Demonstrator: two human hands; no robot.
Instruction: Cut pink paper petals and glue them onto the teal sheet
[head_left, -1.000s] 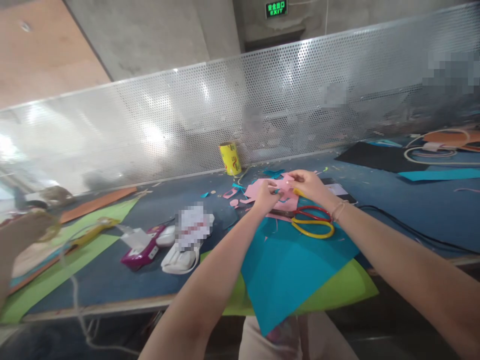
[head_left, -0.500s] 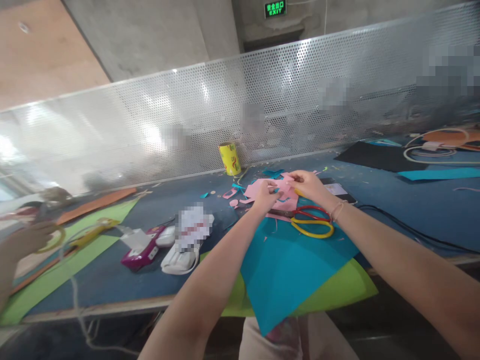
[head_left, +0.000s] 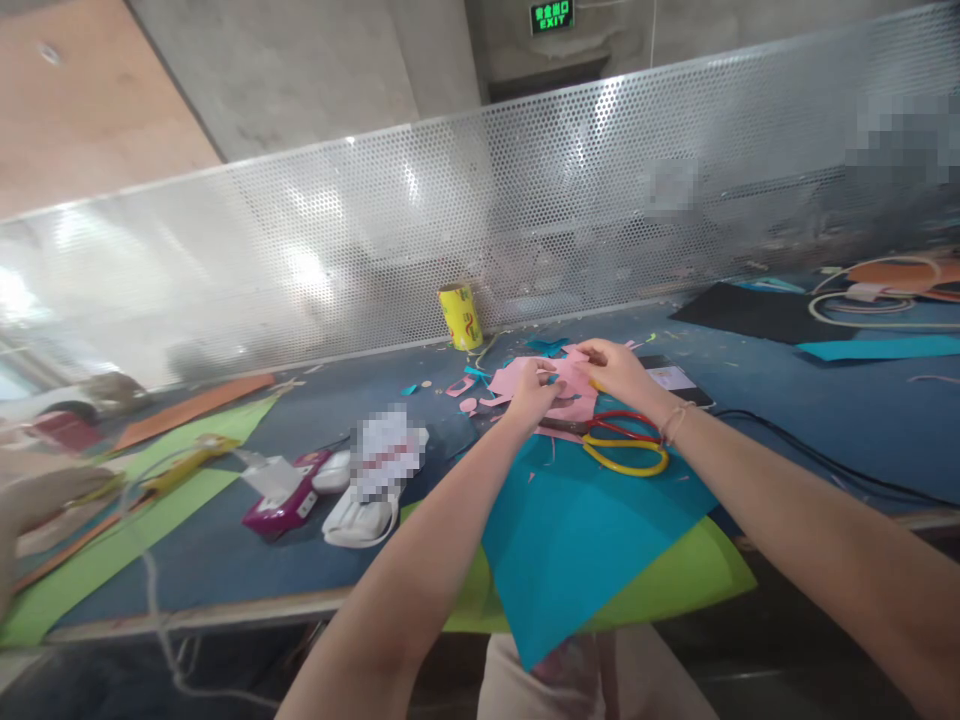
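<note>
Pink paper pieces [head_left: 576, 405] lie in a loose heap on the table in front of me, with small teal bits among them. My left hand [head_left: 532, 393] is closed over the left side of the heap, its fingertips pinching pink paper beside a teal scrap. On the far right side, my right hand [head_left: 613, 370] pinches the edge of a pink piece between thumb and fingers. Scissors [head_left: 626, 457] with one red and one yellow handle loop lie just below my right hand, blades partly under paper. A large teal sheet [head_left: 592, 540] and a green sheet [head_left: 697, 575] overhang the near table edge.
A yellow tape roll [head_left: 460, 318] stands by the perforated metal screen [head_left: 375, 230]. Left of me are a purple power strip [head_left: 285, 500], a white pouch [head_left: 361, 515] and a yellow glue gun [head_left: 187, 465]. Another person's hand [head_left: 52, 495] is at far left. A phone [head_left: 675, 380] lies right.
My hands stay almost in the same place over the pink paper. At far left, the other person's hand and arm have shifted slightly downward.
</note>
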